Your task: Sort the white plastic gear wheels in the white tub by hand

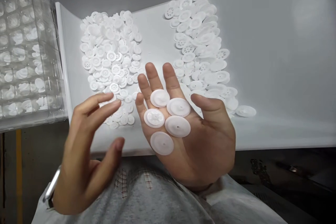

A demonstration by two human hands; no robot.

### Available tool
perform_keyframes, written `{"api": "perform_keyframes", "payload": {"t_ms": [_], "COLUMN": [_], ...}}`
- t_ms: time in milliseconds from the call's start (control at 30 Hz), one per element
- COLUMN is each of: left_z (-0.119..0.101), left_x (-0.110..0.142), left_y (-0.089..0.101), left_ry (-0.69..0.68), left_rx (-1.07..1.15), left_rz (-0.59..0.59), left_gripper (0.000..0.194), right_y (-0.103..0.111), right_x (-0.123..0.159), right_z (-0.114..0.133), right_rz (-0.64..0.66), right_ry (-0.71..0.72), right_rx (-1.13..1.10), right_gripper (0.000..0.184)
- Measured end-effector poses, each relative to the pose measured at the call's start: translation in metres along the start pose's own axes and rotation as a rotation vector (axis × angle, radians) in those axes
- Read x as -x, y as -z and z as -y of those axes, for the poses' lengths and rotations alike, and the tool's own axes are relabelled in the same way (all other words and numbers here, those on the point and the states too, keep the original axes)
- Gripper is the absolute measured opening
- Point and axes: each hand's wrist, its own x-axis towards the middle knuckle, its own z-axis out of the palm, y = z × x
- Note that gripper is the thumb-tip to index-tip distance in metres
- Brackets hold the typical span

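Observation:
My right hand point(207, 147) is palm up with its fingers spread, and several round white plastic gears point(177, 126) lie on the palm and finger bases. One of these gears shows a spoked face; the others look mostly smooth, some with a small centre hub. To the left, my left hand point(84, 147) hovers with thumb and fingers apart and nothing between them. A pile of small white gears point(107, 49) lies just beyond its fingertips. Behind my right hand is a second pile, of larger white gears point(202, 42).
Both piles sit in a large white tray point(275, 133) with raised walls. Left of it stands clear plastic blister packaging point(23, 59) with white parts in its pockets. One gear point(246, 111) lies at the edge of the right pile. A yellow floor line point(19, 175) shows at lower left.

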Motion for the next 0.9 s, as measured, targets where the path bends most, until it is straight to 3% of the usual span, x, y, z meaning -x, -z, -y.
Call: {"api": "perform_keyframes", "payload": {"t_ms": [100, 233, 533, 767, 900], "left_z": [-0.004, -0.014, -0.015, -0.005, -0.002], "left_x": [-0.014, -0.038, -0.068, -0.079, -0.085], "left_y": [0.014, 0.015, -0.002, -0.001, 0.005], "left_ry": [-0.032, -0.146, -0.276, -0.39, -0.366], "left_rx": [-0.052, -0.239, -0.543, -0.512, -0.342], "left_rz": [-0.013, 0.067, 0.183, 0.284, 0.33], "left_gripper": [0.051, 0.029, 0.02, 0.024, 0.025], "right_y": [0.001, 0.003, -0.001, 0.001, 0.006], "right_x": [-0.002, -0.003, -0.002, -0.004, -0.001], "right_z": [0.001, 0.001, 0.007, 0.013, 0.012], "right_rz": [0.006, 0.04, -0.101, -0.216, -0.115], "right_ry": [-0.034, -0.086, -0.262, -0.361, -0.326], "right_rx": [0.016, 0.004, -0.155, -0.126, -0.113], "right_gripper": [0.041, 0.047, 0.048, 0.056, 0.045]}}
